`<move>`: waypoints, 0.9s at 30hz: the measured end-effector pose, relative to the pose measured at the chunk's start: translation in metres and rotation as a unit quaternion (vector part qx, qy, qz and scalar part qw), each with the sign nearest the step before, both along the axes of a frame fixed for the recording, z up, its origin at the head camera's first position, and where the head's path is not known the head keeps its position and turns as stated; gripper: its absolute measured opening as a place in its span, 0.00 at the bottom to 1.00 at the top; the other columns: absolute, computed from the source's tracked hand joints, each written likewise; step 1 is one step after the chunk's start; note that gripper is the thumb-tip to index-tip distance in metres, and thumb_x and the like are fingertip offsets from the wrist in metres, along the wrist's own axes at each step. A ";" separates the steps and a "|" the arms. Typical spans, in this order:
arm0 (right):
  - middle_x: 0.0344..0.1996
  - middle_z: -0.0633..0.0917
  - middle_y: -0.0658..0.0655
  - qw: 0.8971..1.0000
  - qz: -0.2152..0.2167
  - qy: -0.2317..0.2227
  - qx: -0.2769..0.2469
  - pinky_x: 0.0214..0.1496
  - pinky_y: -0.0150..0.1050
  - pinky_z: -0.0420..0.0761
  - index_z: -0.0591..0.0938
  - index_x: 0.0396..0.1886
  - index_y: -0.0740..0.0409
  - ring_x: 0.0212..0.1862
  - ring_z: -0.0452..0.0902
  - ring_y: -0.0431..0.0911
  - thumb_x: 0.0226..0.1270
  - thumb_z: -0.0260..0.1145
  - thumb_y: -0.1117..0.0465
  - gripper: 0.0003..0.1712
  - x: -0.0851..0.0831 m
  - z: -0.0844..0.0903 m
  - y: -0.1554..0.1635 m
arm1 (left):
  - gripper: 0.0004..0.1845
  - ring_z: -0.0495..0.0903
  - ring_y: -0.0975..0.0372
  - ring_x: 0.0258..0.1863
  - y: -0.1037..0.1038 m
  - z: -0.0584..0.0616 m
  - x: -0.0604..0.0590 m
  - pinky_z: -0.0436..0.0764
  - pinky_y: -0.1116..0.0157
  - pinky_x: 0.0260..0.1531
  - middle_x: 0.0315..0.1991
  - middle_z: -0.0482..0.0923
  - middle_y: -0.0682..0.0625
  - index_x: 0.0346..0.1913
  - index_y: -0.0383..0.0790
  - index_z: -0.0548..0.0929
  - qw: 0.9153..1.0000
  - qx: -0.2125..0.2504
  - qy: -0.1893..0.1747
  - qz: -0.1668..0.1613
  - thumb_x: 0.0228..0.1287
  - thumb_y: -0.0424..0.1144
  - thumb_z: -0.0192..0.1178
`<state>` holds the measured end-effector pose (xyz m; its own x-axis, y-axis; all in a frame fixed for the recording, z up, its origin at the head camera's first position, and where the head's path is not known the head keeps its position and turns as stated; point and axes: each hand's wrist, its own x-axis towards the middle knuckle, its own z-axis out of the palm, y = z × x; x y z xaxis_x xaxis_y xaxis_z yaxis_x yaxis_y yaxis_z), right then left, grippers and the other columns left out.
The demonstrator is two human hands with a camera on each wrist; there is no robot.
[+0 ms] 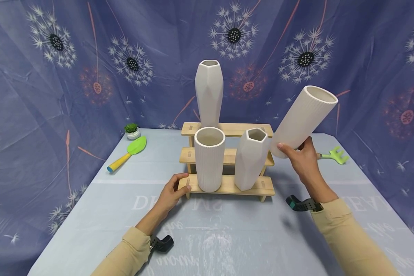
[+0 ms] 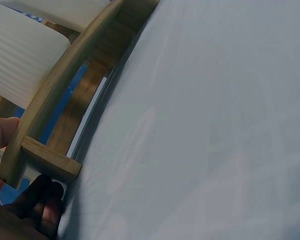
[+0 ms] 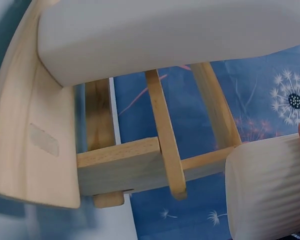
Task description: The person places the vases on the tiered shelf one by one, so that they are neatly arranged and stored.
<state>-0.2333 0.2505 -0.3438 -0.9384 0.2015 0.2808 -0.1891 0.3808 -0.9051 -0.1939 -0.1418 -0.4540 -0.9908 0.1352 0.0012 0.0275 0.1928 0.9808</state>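
A three-step wooden stand stands on the table, and my left hand grips the left end of its bottom step. My right hand holds a ribbed white cylinder vase near its base, tilted to the right, off the stand's right side. In the right wrist view the base of that ribbed vase hangs near the stand. On the bottom step are another ribbed vase at left and a faceted white vase at right, leaning slightly. A taller faceted vase stands on the top step's left part.
On the left of the table lie a green trowel with a yellow handle and a small potted succulent. A green hand rake lies behind my right hand. A blue dandelion-print cloth hangs behind the table.
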 end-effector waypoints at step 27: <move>0.63 0.68 0.55 0.999 0.013 0.028 -0.032 0.60 0.50 0.71 0.55 0.70 0.42 0.62 0.67 0.47 0.58 0.69 0.51 0.45 -0.010 0.028 -0.010 | 0.26 0.71 0.61 0.50 0.000 0.002 0.002 0.72 0.72 0.47 0.58 0.72 0.41 0.63 0.45 0.69 1.000 -0.005 0.002 0.001 0.63 0.39 0.62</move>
